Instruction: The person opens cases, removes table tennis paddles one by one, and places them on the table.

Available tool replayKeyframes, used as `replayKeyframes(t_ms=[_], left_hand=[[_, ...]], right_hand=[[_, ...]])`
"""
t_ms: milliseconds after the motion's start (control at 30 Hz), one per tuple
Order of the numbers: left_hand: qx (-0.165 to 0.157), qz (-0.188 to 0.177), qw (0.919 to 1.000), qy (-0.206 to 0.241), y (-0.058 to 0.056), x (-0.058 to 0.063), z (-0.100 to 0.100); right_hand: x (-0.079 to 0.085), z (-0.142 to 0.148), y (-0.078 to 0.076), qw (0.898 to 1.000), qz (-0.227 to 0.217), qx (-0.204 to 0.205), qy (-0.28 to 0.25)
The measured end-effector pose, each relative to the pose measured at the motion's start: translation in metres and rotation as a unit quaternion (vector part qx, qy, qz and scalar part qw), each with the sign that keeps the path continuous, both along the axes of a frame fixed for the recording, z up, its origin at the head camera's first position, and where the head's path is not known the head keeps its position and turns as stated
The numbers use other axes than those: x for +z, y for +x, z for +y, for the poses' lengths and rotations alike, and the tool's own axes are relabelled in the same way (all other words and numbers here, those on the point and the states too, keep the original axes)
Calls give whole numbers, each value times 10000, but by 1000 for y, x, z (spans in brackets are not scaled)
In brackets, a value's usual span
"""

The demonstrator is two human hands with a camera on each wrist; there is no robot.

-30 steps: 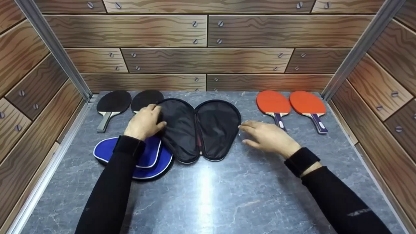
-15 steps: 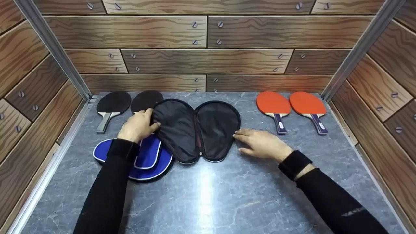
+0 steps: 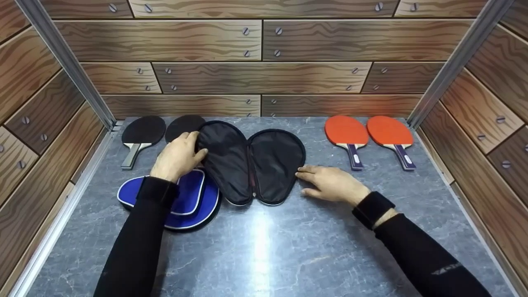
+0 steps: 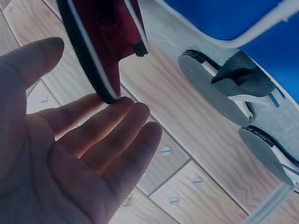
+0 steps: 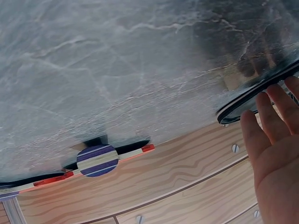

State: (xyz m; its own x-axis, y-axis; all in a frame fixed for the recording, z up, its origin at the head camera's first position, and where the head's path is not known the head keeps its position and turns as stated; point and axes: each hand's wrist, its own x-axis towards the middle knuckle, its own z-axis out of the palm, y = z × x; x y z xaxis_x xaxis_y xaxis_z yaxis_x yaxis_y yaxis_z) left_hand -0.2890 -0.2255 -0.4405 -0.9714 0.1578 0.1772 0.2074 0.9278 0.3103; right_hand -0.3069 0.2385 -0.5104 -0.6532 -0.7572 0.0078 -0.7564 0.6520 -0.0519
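Note:
A black table tennis paddle case (image 3: 277, 165) lies unfolded at the middle of the table, its two halves joined by a zipped seam. My left hand (image 3: 175, 157) is at the outer edge of its left half, which tilts up slightly. In the left wrist view, extended fingertips touch the zipper edge of the case (image 4: 110, 56), whose maroon lining shows; the thumb stands apart. On the opposite side, my right hand (image 3: 333, 182) touches the edge of the right half with straight fingers. Beneath my left forearm lie two blue cases with white piping (image 3: 190, 194), overlapping and partly hidden.
Two black paddles (image 3: 143, 130) lie at the back left, one partly behind my left hand. At the back right are two red paddles (image 3: 346, 130) with purple handles. Wood-patterned walls (image 3: 165, 41) enclose the grey marbled table (image 3: 309, 255) on three sides.
My right hand has moved in leftward to the case's right edge. My left hand has shifted slightly, and the left half of the case has risen a little.

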Motion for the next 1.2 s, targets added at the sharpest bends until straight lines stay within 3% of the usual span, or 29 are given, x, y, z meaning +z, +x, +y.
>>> replayKeyframes(t_ms=[533,800,1200], left_hand=[[-310,306,9987,249,9,7,44],[-781,421,9946,542,15,4,71],[-1196,184,9926,88,20,-2,104]], right_hand=[[-1,-1,0,10000,-13,-13,-13],[-1,0,1,10000,-3,11,-50],[-1,2,1,9999,-58,25,-92]])
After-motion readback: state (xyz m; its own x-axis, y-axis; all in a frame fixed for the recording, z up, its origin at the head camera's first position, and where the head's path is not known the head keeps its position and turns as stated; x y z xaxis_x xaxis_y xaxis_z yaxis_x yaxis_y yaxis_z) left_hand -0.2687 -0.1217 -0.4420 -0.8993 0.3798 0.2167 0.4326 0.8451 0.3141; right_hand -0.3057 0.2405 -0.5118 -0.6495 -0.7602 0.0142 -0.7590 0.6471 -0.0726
